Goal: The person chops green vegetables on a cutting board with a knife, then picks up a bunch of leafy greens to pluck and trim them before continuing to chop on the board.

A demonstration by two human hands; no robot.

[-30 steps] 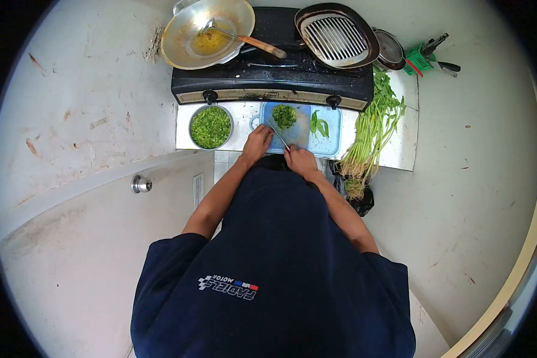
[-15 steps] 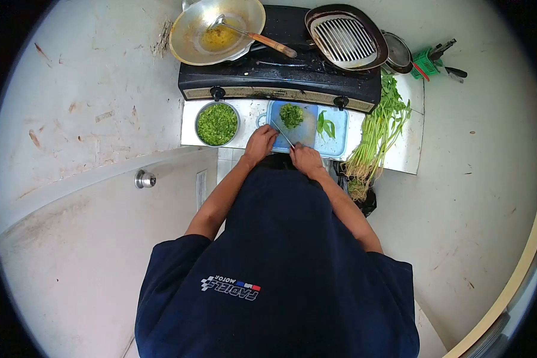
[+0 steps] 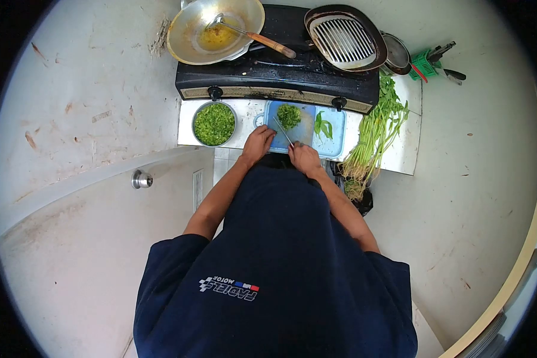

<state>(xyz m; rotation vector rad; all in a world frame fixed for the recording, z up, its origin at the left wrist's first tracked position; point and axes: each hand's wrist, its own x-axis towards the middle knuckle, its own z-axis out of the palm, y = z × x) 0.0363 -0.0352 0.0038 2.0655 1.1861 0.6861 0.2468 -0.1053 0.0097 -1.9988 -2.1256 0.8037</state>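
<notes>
My right hand (image 3: 305, 159) is closed round the handle of a knife (image 3: 284, 132), whose blade slants up and left over a blue cutting board (image 3: 308, 142). Beside the blade, at the board's near left edge, my left hand (image 3: 259, 145) has its fingers bent together; whatever is in them is too small and hidden to make out. A pile of chopped greens (image 3: 289, 116) lies just beyond the knife tip. Farther right on the board are a few loose green leaves (image 3: 324, 125). To the left stands a round metal bowl (image 3: 235, 126) full of chopped greens (image 3: 214, 123).
Behind the board is a black gas stove (image 3: 268, 77), bearing a wok (image 3: 185, 42) with a wooden-handled ladle (image 3: 274, 45) and a grill pan (image 3: 344, 42). A bunch of rooted greens (image 3: 376, 128) hangs over the counter's right side. A green basket (image 3: 422, 64) holds utensils.
The knife blade has turned slightly more upright, its tip shifting a little away from my left fingers. Both hands stay almost in place; the whole view has drifted slightly.
</notes>
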